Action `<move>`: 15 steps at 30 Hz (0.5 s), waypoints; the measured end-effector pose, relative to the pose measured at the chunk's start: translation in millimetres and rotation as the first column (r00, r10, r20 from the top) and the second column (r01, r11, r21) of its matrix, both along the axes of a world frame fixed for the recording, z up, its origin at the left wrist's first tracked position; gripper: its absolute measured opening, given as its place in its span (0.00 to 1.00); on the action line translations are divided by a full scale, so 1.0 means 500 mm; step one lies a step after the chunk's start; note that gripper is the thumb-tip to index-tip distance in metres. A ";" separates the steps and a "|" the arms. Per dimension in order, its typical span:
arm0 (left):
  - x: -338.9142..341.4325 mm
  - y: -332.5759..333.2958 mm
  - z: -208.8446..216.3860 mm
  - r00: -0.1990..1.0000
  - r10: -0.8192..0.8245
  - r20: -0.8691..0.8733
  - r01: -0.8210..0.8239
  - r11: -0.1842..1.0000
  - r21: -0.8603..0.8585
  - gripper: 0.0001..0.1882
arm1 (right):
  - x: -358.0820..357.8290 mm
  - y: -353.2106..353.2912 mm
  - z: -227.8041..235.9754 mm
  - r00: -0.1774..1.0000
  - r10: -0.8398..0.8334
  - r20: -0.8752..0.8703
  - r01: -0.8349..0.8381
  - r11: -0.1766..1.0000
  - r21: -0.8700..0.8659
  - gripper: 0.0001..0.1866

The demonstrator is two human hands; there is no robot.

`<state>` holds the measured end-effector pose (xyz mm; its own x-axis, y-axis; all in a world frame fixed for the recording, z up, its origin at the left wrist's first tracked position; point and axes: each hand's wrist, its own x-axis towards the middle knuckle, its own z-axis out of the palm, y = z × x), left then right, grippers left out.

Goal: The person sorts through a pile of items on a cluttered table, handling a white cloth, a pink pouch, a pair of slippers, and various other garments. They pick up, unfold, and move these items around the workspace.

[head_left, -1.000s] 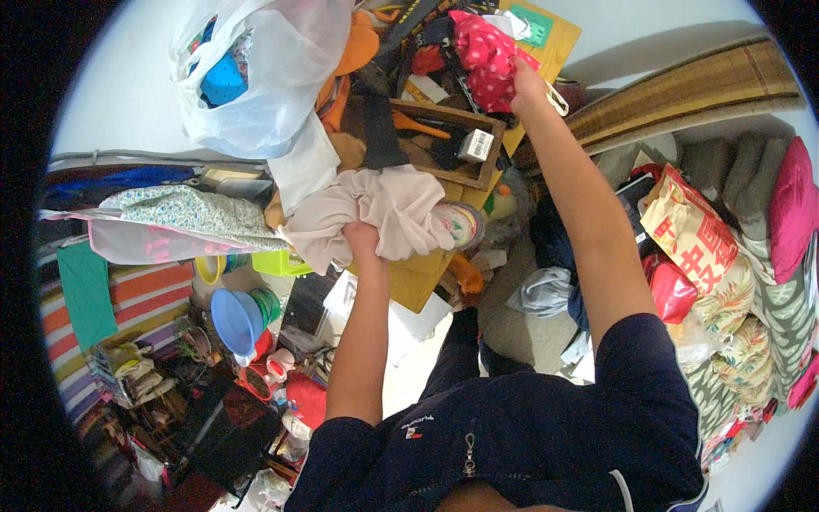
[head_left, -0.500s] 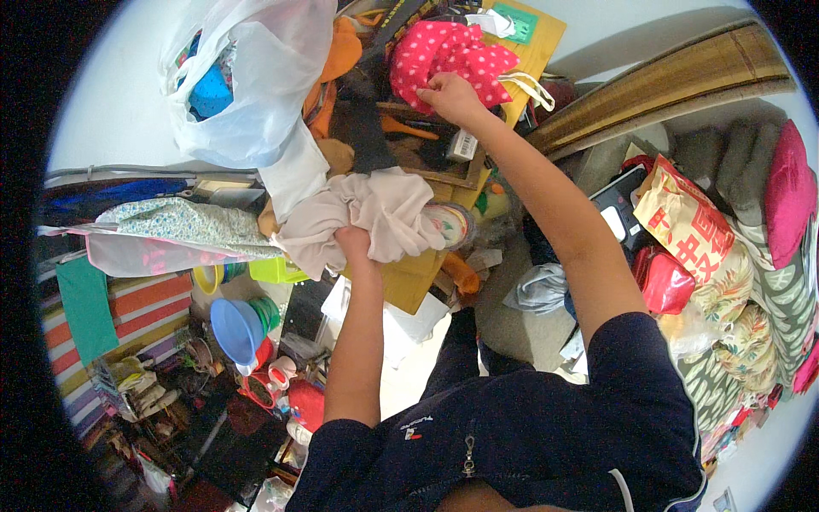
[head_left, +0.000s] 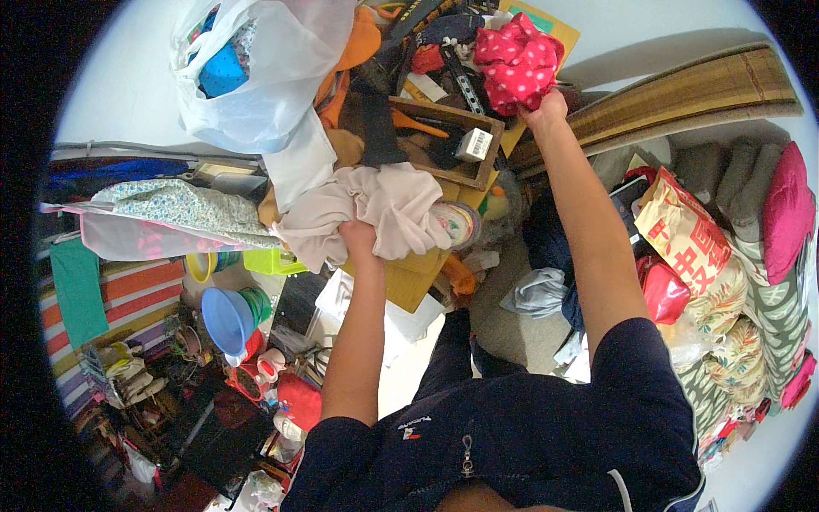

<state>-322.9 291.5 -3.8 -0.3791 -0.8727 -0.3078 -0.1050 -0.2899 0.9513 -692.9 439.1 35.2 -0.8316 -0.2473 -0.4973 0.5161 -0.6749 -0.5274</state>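
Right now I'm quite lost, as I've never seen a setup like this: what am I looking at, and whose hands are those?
There is no machine arm here, just a person's bare hands. The view comes from a wide fisheye camera on the person's head, looking down, so straight edges bend and their dark shirt fills the bottom.

The left hand grips a bunched beige cloth. The right hand holds the lower edge of a red cloth with white dots.

On the cluttered yellowish table is an open wooden tray with a small white box in it. A white plastic bag shows at upper left.
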 end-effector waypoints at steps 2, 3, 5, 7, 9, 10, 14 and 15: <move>-0.002 -0.008 -0.017 0.999 -0.024 0.042 0.025 0.999 -0.040 0.13 | -0.003 0.012 0.002 0.997 -0.011 0.070 0.003 0.994 0.111 0.17; 0.000 -0.013 -0.024 0.997 -0.040 0.068 0.045 0.996 -0.072 0.13 | -0.004 0.017 0.003 0.994 -0.019 0.105 0.001 0.986 0.166 0.17; 0.007 -0.024 -0.046 0.985 -0.077 0.157 0.103 0.980 -0.168 0.14 | 0.004 0.016 0.013 0.994 -0.017 0.110 -0.006 0.978 0.209 0.17; 0.019 -0.054 -0.074 0.933 -0.131 0.335 0.250 0.906 -0.341 0.14 | 0.005 0.018 0.015 0.996 -0.006 0.093 -0.014 0.975 0.220 0.17; 0.031 -0.083 -0.102 0.845 -0.132 0.519 0.413 0.777 -0.475 0.14 | -0.010 0.021 -0.005 0.999 0.016 0.052 -0.026 0.980 0.197 0.18; 0.034 -0.093 -0.115 0.812 -0.122 0.571 0.469 0.719 -0.513 0.14 | -0.021 0.025 -0.021 0.999 -0.009 0.037 0.002 0.981 0.195 0.17; 0.009 -0.033 -0.071 0.973 -0.061 0.222 0.098 0.982 -0.161 0.09 | -0.010 0.033 0.000 0.995 -0.098 -0.025 0.100 0.990 0.098 0.21; 0.008 -0.017 -0.051 0.990 -0.004 0.142 0.010 0.999 -0.043 0.09 | 0.005 0.028 0.019 0.993 -0.115 -0.037 0.116 0.992 0.049 0.24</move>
<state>-319.0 283.2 -29.3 -0.3405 -0.8839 -0.3207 -0.2415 -0.2474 0.9383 -690.3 453.0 44.8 -0.8699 -0.1238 -0.4774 0.4173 -0.7008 -0.5786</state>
